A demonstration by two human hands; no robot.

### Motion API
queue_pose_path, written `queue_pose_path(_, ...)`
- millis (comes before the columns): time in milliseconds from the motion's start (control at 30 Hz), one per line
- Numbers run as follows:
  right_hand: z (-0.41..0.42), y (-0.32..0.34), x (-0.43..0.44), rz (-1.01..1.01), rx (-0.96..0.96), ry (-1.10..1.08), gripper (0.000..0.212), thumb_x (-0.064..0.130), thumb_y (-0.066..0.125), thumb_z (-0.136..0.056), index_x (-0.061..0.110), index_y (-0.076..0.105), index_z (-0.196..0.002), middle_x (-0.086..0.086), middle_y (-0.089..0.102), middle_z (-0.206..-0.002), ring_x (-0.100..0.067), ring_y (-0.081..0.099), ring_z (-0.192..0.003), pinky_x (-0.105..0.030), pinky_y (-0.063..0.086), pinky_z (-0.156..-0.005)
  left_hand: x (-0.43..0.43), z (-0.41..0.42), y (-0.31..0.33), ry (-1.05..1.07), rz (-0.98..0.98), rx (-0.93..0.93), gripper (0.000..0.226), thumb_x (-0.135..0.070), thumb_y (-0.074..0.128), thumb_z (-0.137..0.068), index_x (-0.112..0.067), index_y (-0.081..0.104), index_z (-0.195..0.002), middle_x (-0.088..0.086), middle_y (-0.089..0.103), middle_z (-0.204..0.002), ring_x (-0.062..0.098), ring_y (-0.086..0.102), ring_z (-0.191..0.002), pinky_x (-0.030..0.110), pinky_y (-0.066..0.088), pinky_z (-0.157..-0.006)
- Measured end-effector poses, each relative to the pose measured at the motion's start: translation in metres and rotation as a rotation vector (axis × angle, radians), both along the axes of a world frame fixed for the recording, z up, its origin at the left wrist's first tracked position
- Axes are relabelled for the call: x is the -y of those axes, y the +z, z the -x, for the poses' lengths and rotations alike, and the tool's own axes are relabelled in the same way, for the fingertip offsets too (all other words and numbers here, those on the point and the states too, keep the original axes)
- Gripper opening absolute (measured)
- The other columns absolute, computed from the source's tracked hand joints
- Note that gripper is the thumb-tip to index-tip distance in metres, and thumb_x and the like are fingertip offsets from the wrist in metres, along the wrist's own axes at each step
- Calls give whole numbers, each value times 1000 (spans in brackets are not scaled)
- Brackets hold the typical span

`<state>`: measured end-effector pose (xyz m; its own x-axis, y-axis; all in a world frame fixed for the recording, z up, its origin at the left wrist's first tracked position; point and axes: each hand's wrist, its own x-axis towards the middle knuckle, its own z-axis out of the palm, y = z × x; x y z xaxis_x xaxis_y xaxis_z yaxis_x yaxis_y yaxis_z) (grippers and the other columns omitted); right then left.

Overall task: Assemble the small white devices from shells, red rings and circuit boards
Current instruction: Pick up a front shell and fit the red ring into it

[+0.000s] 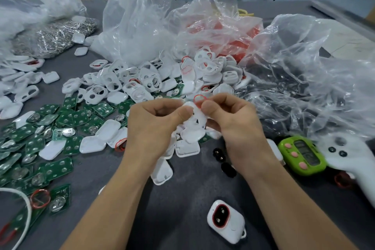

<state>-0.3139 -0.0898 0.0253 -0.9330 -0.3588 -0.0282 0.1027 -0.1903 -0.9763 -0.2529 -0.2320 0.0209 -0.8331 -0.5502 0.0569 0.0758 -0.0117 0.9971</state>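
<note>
Head view: the grey desk (188, 205) carries a central heap of white shells (142, 81) and, lower left, green circuit boards (50, 128). At mid-frame the fingers of my left hand (150, 128) clasp one shell (195, 122) while my right hand (233, 126) pinches a red ring (199, 100) at its top edge. I judge the shell light and stiff, best held by its rims; the ring thin, floppy.

Bare forearms converge fwd. L hand (154, 126) curled, thumb pinching shell (197, 121); R hand (233, 126) curled, thumb + index pinching ring (199, 100). Thumbtips nearly meet.
</note>
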Motion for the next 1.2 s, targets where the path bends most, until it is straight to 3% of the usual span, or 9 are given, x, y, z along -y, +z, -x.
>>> queue_pose_path(133, -4, -3, 0, -2, -63, -33, 21, 0, 80, -83, 16, 78, -70, -13, 75, -74, -24, 72, -67, -35, 63, -66, -2, -1, 1, 2, -39, -19, 9, -4, 85, -78, -12, 83, -78, 5, 74, -64, 11, 58, -47, 19, 48, -49)
queue_pose_path(267, -3, -5, 3, 64, 36, -125, 21, -3, 79, -83, 13, 78, -70, -15, 76, -75, -23, 73, -66, -29, 60, -62, -2, -1, 1, -210, -294, -5, 33, -4, 84, -72, -14, 81, -103, 12, 80, -100, 22, 77, -91, 30, 63, -80)
queue_pose_path(433, 1, -6, 3, 173, 62, -162, 29, -4, 77, -83, 18, 78, -64, -10, 77, -74, -19, 74, -67, -25, 58, -62, 3, 1, 0, -360, -549, -50, 43, 10, 73, -73, -14, 80, -109, 15, 78, -105, 21, 76, -97, 28, 62, -77)
queue_pose_path(600, 7, -8, -2, -65, -181, -248, 18, 10, 78, -89, 18, 77, -72, -4, 73, -66, -13, 66, -56, -24, 56, -59, 3, 2, -1, -192, -394, 17, 38, -6, 79, -65, -8, 76, -103, 12, 80, -91, 15, 77, -82, 24, 63, -66)
queue_pose_path(700, 10, -9, -10, -276, -410, -215, 9, 15, 74, -93, 19, 79, -87, 6, 72, -68, -5, 62, -54, -20, 49, -55, 4, 1, -3, -140, -266, 49, 26, 0, 79, -76, -9, 77, -99, 13, 80, -89, 14, 77, -78, 20, 58, -60)
queue_pose_path(800, 7, -11, -11, -494, -591, -153, 9, 23, 70, -91, 28, 77, -91, 12, 73, -70, -8, 68, -61, -30, 56, -58, 2, 0, -4, -165, -227, 56, 22, 4, 76, -81, -10, 78, -98, 12, 80, -89, 15, 76, -76, 22, 60, -63)
queue_pose_path(867, 5, -11, -10, -553, -630, -134, 11, 27, 68, -89, 28, 78, -94, 11, 74, -71, -10, 71, -64, -38, 60, -63, 0, -1, -3, -191, -216, 47, 21, 4, 76, -83, -9, 78, -98, 12, 80, -91, 15, 76, -76, 23, 61, -65)
queue_pose_path(1000, 3, -12, -9, -568, -666, -175, 8, 22, 73, -88, 26, 79, -92, 13, 74, -71, -5, 71, -62, -36, 61, -61, -1, -2, -1, -215, -206, 23, 23, 9, 74, -83, -8, 78, -99, 12, 80, -90, 15, 76, -75, 22, 58, -62)
queue_pose_path(1200, 1, -11, -6, -507, -535, -196, 15, 17, 77, -89, 28, 72, -79, 13, 73, -64, -7, 70, -54, -36, 62, -57, -2, -2, -1, -201, -176, 21, 24, 10, 75, -83, -8, 78, -98, 13, 80, -90, 17, 76, -75, 23, 59, -62)
